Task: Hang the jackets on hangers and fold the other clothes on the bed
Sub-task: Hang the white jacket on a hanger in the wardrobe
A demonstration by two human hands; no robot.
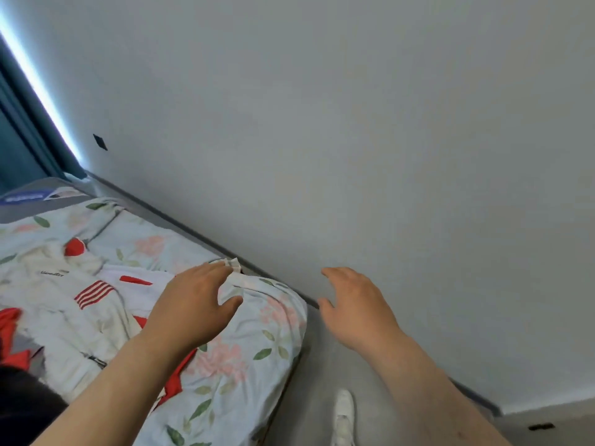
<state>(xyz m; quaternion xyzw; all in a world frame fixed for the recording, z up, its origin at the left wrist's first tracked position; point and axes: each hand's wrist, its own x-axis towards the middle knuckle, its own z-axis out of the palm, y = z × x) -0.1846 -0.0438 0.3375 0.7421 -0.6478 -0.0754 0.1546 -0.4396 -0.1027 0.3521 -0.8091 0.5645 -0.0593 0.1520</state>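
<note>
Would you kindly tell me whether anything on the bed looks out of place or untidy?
The white jacket with red stripes lies crumpled and unhung on the floral bedsheet. A small checked cloth pokes out at the bed's far edge beside the grey wall.

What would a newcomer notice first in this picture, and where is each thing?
Two bare hands are stretched forward in the middle: the left hand over the corner of the pale floral bed cover, the right hand above the grey floor beside it. At the left, a white jacket with red stripes lies crumpled on that cover.
</note>
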